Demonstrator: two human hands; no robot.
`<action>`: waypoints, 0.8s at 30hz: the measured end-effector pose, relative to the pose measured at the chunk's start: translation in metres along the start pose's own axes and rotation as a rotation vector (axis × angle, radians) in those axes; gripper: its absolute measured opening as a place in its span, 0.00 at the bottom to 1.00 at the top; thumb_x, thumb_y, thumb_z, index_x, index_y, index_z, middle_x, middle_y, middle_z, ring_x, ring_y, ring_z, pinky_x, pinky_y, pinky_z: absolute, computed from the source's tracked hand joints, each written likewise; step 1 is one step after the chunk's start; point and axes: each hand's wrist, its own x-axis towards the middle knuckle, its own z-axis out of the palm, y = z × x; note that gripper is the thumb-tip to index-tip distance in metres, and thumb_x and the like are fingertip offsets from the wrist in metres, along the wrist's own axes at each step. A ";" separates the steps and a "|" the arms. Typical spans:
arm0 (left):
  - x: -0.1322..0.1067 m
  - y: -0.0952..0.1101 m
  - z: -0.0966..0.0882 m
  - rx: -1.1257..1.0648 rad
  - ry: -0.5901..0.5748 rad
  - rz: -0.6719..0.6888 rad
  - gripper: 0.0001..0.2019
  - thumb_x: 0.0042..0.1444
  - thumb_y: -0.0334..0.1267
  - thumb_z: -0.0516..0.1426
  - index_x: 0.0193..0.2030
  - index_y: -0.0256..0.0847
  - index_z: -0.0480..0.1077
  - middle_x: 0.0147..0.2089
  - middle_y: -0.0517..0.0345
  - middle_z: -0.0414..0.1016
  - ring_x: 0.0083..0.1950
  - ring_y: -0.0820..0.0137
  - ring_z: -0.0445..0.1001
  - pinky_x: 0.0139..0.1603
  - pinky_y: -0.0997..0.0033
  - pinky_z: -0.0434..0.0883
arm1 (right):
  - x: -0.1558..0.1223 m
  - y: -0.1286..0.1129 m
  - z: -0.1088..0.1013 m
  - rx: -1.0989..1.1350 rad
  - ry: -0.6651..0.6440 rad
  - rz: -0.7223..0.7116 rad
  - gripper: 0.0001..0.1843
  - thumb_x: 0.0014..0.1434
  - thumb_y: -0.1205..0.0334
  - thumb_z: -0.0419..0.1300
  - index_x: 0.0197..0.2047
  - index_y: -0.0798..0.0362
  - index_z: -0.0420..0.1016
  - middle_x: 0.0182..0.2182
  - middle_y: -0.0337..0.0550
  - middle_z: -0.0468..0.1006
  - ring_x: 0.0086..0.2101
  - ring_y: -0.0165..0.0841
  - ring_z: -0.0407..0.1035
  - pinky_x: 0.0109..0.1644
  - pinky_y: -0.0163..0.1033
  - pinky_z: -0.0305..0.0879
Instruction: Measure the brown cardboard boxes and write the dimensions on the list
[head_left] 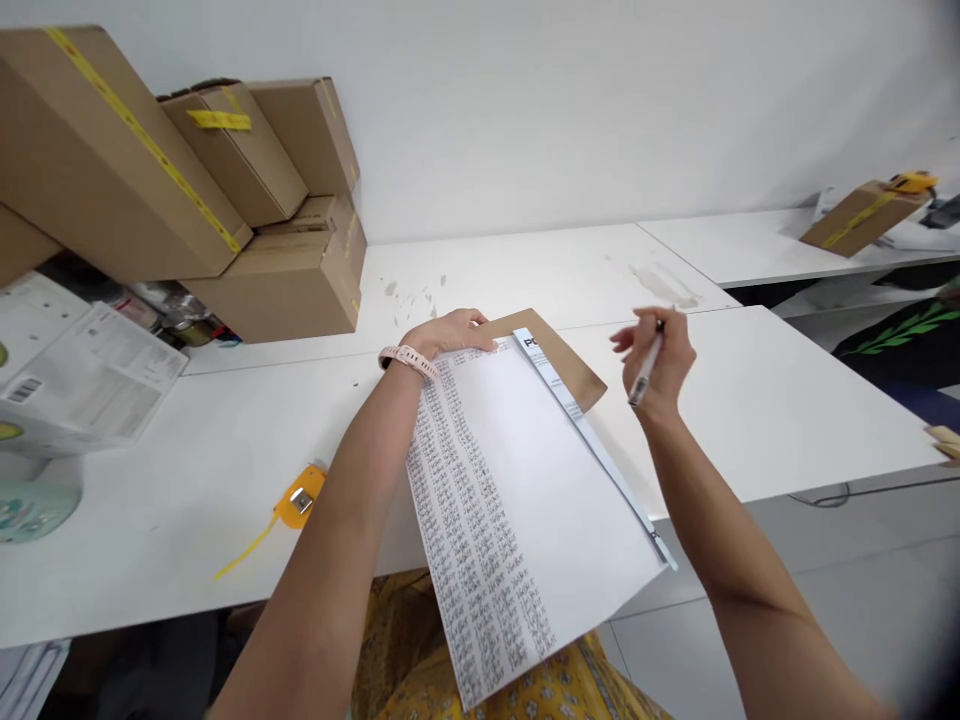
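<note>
A white sheet of paper (566, 480) has columns of repeated handwriting down its left side. It lies over the table's front edge, its lower end above my lap. My left hand (456, 332), with a pink band at the wrist, grips its top edge. Beneath the sheet, a brown card piece (574, 365) and a light-blue printed strip (551, 380) stick out on the right. To the right of the paper, my right hand (664, 355) is raised with a pen (646, 370) closed in its fingers. The pen is apart from the paper.
An orange tape measure (300, 497) lies left of my left forearm, its yellow tape partly out. Stacked cardboard boxes (277, 285) fill the back left, near a white carton (90, 375). Another box (862, 218) sits at far right. The white table (787, 400) ends at front right.
</note>
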 end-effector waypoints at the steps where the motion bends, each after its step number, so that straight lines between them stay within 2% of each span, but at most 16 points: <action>1: 0.000 0.000 0.000 -0.003 -0.002 -0.002 0.32 0.45 0.50 0.66 0.57 0.45 0.67 0.55 0.47 0.77 0.53 0.54 0.77 0.47 0.58 0.74 | -0.004 0.017 -0.013 -0.105 -0.031 0.013 0.10 0.66 0.54 0.51 0.43 0.49 0.68 0.25 0.38 0.73 0.26 0.33 0.71 0.33 0.39 0.64; 4: -0.001 0.003 0.000 -0.013 -0.006 0.009 0.32 0.45 0.49 0.66 0.57 0.45 0.67 0.55 0.47 0.78 0.53 0.54 0.78 0.48 0.58 0.74 | -0.018 0.055 -0.042 -0.384 -0.300 0.078 0.06 0.62 0.57 0.55 0.38 0.48 0.70 0.26 0.39 0.77 0.26 0.34 0.69 0.34 0.40 0.61; 6: -0.004 0.007 0.001 -0.019 -0.007 0.004 0.31 0.45 0.49 0.66 0.57 0.46 0.68 0.56 0.48 0.78 0.53 0.55 0.78 0.48 0.58 0.74 | -0.028 0.057 -0.054 -0.347 -0.397 0.179 0.08 0.62 0.54 0.56 0.34 0.48 0.68 0.25 0.39 0.77 0.25 0.34 0.69 0.33 0.40 0.61; 9: -0.009 0.010 0.001 -0.018 -0.004 -0.004 0.30 0.45 0.49 0.66 0.56 0.45 0.68 0.56 0.47 0.77 0.53 0.55 0.78 0.48 0.58 0.74 | -0.044 0.028 -0.068 -0.038 -0.463 0.373 0.20 0.64 0.43 0.54 0.29 0.48 0.64 0.24 0.42 0.77 0.25 0.34 0.69 0.29 0.39 0.64; 11: -0.009 0.009 0.002 -0.014 0.003 -0.005 0.30 0.45 0.50 0.66 0.55 0.46 0.69 0.56 0.48 0.78 0.53 0.55 0.78 0.48 0.59 0.74 | -0.057 0.000 -0.077 0.134 -0.601 0.453 0.24 0.63 0.38 0.54 0.26 0.49 0.64 0.25 0.44 0.77 0.24 0.34 0.69 0.27 0.39 0.64; 13: -0.006 0.009 0.003 -0.006 0.015 -0.010 0.30 0.45 0.50 0.67 0.55 0.46 0.69 0.55 0.49 0.78 0.53 0.55 0.78 0.48 0.59 0.74 | -0.073 -0.023 -0.082 0.230 -0.745 0.458 0.23 0.58 0.40 0.62 0.27 0.48 0.63 0.27 0.41 0.75 0.24 0.32 0.66 0.25 0.38 0.63; 15: -0.005 0.011 0.003 0.007 0.035 -0.026 0.30 0.44 0.50 0.67 0.55 0.44 0.70 0.54 0.47 0.78 0.53 0.54 0.78 0.49 0.58 0.74 | -0.089 -0.037 -0.085 0.272 -0.803 0.448 0.23 0.52 0.44 0.69 0.28 0.48 0.60 0.26 0.36 0.70 0.22 0.29 0.60 0.22 0.36 0.58; 17: -0.011 0.017 -0.001 0.018 0.090 -0.038 0.31 0.46 0.50 0.66 0.56 0.43 0.69 0.59 0.44 0.75 0.57 0.54 0.76 0.53 0.58 0.72 | -0.097 -0.042 -0.087 0.283 -0.759 0.420 0.24 0.51 0.47 0.70 0.27 0.47 0.57 0.24 0.34 0.65 0.20 0.28 0.56 0.21 0.36 0.53; 19: -0.030 0.027 -0.009 0.031 0.231 0.024 0.30 0.51 0.51 0.64 0.59 0.42 0.67 0.66 0.44 0.69 0.62 0.56 0.71 0.58 0.59 0.69 | -0.093 -0.040 -0.095 0.276 -0.589 0.348 0.24 0.51 0.49 0.70 0.25 0.47 0.56 0.25 0.36 0.66 0.22 0.30 0.57 0.22 0.37 0.53; 22: -0.087 0.035 -0.018 0.094 0.540 0.236 0.27 0.59 0.51 0.58 0.62 0.42 0.66 0.69 0.49 0.66 0.67 0.58 0.66 0.64 0.59 0.65 | -0.061 -0.018 -0.118 0.231 -0.183 0.244 0.24 0.45 0.53 0.73 0.23 0.46 0.58 0.31 0.43 0.70 0.28 0.36 0.64 0.28 0.44 0.58; 23: -0.111 0.032 -0.018 0.144 0.615 0.293 0.26 0.61 0.51 0.57 0.63 0.43 0.65 0.70 0.53 0.65 0.69 0.58 0.64 0.66 0.57 0.63 | -0.047 -0.005 -0.127 0.215 -0.072 0.228 0.25 0.41 0.54 0.75 0.22 0.45 0.59 0.31 0.44 0.71 0.28 0.37 0.65 0.29 0.47 0.58; 24: -0.135 0.024 -0.016 0.186 0.764 0.318 0.25 0.61 0.52 0.56 0.62 0.45 0.66 0.68 0.57 0.67 0.69 0.58 0.64 0.66 0.56 0.64 | -0.033 0.011 -0.135 0.213 0.018 0.209 0.25 0.38 0.53 0.76 0.22 0.44 0.60 0.30 0.44 0.69 0.28 0.38 0.64 0.30 0.49 0.57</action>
